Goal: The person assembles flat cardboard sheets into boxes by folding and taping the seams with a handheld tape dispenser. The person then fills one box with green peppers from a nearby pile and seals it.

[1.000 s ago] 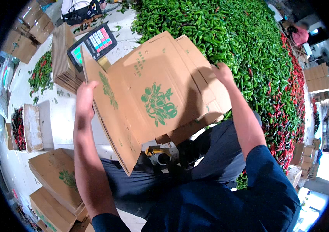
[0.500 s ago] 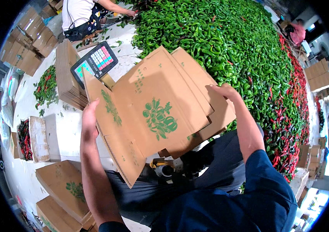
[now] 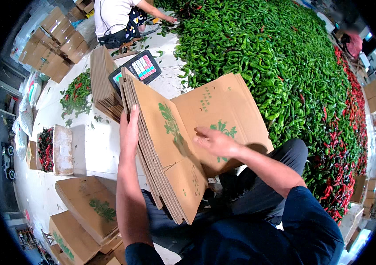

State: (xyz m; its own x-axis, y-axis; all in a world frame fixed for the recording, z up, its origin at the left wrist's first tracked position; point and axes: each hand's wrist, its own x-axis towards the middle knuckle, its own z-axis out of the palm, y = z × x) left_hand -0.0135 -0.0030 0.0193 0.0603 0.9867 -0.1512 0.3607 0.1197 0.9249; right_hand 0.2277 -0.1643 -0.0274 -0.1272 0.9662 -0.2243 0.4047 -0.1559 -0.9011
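My left hand [image 3: 129, 128] is closed on the outer left side of several folded cardboard boxes [image 3: 155, 115], which stand tilted over my lap like leaves of a book. Green vegetable prints mark their brown panels. Over the right-hand panel [image 3: 243, 108] hovers or rests my right hand [image 3: 216, 142], fingers stretched out and holding nothing; whether it touches the cardboard I cannot tell. Just beyond the boxes lies a dark scale panel with coloured keys [image 3: 141, 67], beside a standing stack of flat cardboard [image 3: 103, 81].
A large heap of green peppers [image 3: 250, 48] spreads ahead and right, edged by red peppers [image 3: 355, 101]. At left are a white foam box [image 3: 63, 150] and a small pepper pile [image 3: 77, 93]. Cardboard boxes [image 3: 84, 201] lie lower left. A person [image 3: 115, 20] sits at the far left.
My right hand has left the far right edge and moved inward over the panel. The cardboard leaves have swung toward the left, gathering in my left hand.
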